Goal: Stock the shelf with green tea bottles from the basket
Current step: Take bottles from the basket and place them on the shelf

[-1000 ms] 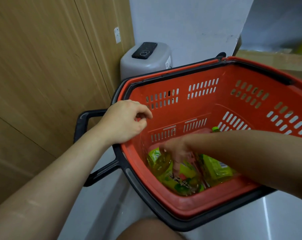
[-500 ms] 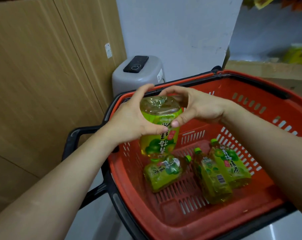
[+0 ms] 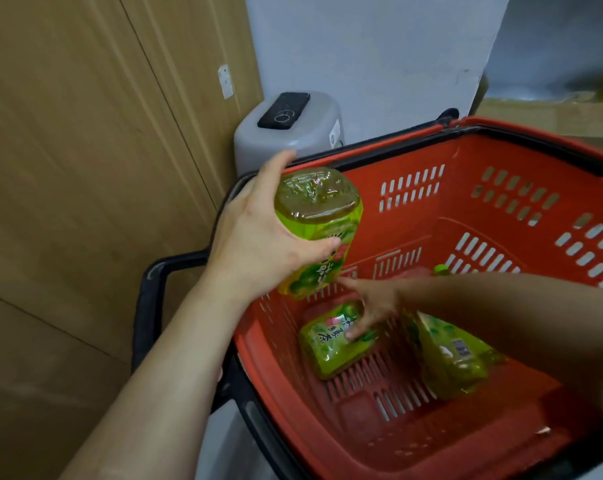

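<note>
A green tea bottle [image 3: 315, 227] is hanging upside down above the red basket [image 3: 410, 441], the left hand [image 3: 258, 240] clamping it; the right hand [image 3: 372, 308] is reaching inside, fingers spread over a second bottle [image 3: 331, 348] lying on the basket floor.

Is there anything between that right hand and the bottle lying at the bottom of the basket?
Nothing visible. The right hand is already down inside the basket, fingertips touching the lying bottle. The left hand holds another bottle up above the rim, off to the side, not in the path.
</note>
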`<control>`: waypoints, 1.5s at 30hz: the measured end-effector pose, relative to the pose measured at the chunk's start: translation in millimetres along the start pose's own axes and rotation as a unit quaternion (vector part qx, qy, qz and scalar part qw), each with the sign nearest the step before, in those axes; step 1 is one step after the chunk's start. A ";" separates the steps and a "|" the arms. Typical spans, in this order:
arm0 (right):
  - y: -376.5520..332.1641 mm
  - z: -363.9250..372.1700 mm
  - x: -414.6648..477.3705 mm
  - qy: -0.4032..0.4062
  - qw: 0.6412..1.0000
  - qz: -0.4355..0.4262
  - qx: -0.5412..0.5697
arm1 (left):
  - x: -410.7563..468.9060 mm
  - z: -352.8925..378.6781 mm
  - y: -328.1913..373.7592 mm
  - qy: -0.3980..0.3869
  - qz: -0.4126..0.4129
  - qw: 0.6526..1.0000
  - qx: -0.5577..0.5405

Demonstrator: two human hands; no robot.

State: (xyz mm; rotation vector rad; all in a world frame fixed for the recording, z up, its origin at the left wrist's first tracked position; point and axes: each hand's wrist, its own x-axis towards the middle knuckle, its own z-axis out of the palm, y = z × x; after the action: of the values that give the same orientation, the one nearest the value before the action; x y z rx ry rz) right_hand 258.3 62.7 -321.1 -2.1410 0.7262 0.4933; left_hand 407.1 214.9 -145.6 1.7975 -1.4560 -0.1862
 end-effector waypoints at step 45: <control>-326.4 -88.8 -190.0 0.420 0.833 -0.360 -0.004 | -96.8 -298.1 54.2 0.394 0.081 0.914 -0.059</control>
State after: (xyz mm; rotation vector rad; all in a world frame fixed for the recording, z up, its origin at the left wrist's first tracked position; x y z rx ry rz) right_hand 333.1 221.9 24.8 -2.3913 0.2743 -0.9040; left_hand 502.3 442.3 55.3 1.3875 -0.9624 0.4806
